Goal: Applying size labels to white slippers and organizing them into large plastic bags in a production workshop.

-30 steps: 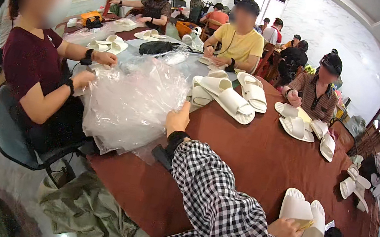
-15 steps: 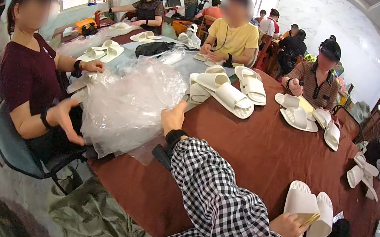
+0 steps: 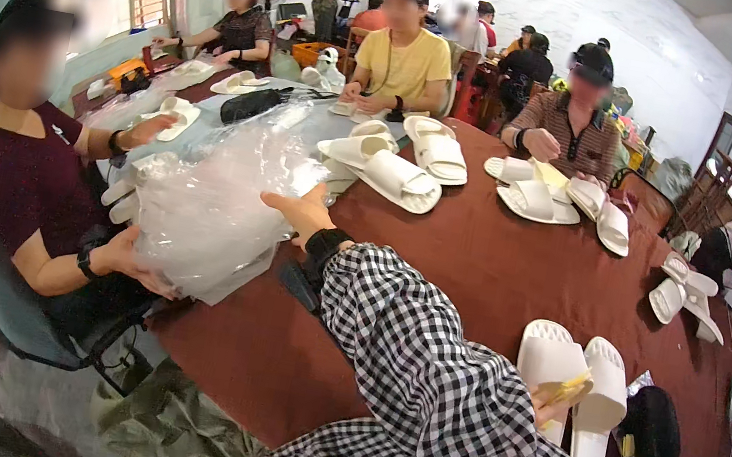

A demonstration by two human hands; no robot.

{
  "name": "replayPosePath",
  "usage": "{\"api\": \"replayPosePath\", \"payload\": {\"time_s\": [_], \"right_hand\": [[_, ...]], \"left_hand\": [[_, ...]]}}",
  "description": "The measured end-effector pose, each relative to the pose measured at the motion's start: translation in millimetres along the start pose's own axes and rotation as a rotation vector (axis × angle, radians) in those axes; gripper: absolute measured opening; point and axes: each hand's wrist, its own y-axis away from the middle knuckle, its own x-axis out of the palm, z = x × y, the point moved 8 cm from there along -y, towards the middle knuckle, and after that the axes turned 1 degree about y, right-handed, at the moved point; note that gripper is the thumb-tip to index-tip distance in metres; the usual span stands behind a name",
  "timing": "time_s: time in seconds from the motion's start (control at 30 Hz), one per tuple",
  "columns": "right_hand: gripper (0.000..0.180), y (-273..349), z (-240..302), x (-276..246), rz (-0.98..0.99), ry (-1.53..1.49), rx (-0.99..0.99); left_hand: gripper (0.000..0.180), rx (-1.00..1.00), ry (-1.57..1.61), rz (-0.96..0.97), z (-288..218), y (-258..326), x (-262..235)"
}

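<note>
My arms cross, the right sleeve over the left. My right hand (image 3: pixel 302 215) reaches far left, fingers stretched out against the near side of a crumpled stack of clear plastic bags (image 3: pixel 217 212). A co-worker's hand (image 3: pixel 133 261) grips the stack's lower edge from the left. At the right, partly hidden behind my checked sleeve, my left hand (image 3: pixel 543 404) is closed on a thin yellow slip (image 3: pixel 571 387). It lies over a white slipper (image 3: pixel 548 352), and the matching slipper (image 3: pixel 601 397) is beside it.
A brown-covered table (image 3: pixel 440 251) carries several white slipper pairs, including a pile (image 3: pixel 386 169) in the middle and a pair (image 3: pixel 692 298) at far right. A black cap-like item (image 3: pixel 647 454) lies near the right edge. Several co-workers sit around the table.
The view has turned slightly right. My right hand's fingers have straightened from a curled grip, and the co-worker's open hand has closed on the bag stack. My left hand stays at the slippers.
</note>
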Motion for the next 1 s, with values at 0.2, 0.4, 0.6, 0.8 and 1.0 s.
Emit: {"api": "replayPosePath", "payload": {"time_s": [0.2, 0.4, 0.6, 0.8, 1.0], "right_hand": [[0.077, 85, 69, -69, 0.349, 0.239, -0.244], [0.052, 209, 136, -209, 0.427, 0.348, -0.486], [0.05, 376, 128, -348, -0.04, 0.985, -0.704], [0.033, 478, 28, -418, -0.206, 0.764, -0.617], [0.018, 485, -55, -432, -0.234, 0.764, -0.46]], "left_hand": [[0.031, 0.001, -0.064, -0.025, 2, 0, -4], [0.028, -0.025, -0.24, -0.025, 14, 6, -17], [0.043, -0.093, -0.112, -0.071, 8, -2, -30], [0.032, -0.261, 0.117, -0.25, 9, -15, -54], [0.03, -0.359, 0.187, -0.321, 21, -47, -63]]}}
